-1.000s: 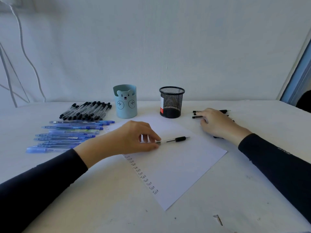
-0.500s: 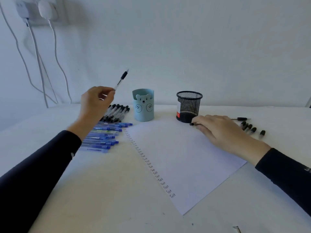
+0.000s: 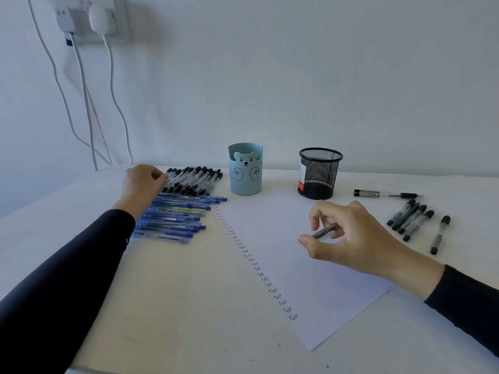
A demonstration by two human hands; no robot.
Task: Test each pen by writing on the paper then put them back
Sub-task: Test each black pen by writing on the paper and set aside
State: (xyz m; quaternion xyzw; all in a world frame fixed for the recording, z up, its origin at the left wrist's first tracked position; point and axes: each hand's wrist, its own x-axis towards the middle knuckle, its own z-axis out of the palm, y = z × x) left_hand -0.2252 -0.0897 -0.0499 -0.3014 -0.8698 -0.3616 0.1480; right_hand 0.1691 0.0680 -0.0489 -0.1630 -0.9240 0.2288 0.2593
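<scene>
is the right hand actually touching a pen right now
Touching. The head view shows the right hand pinching a dark pen between thumb and fingers, over the paper.

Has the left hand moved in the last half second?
Yes, downward. The left hand was level with the rim of the light blue bear-faced cup; now it sits lower, at the row of black-capped clear pens.

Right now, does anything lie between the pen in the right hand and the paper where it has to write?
Nothing visible does: the right hand pinches the pen over a bare part of the paper.
</scene>
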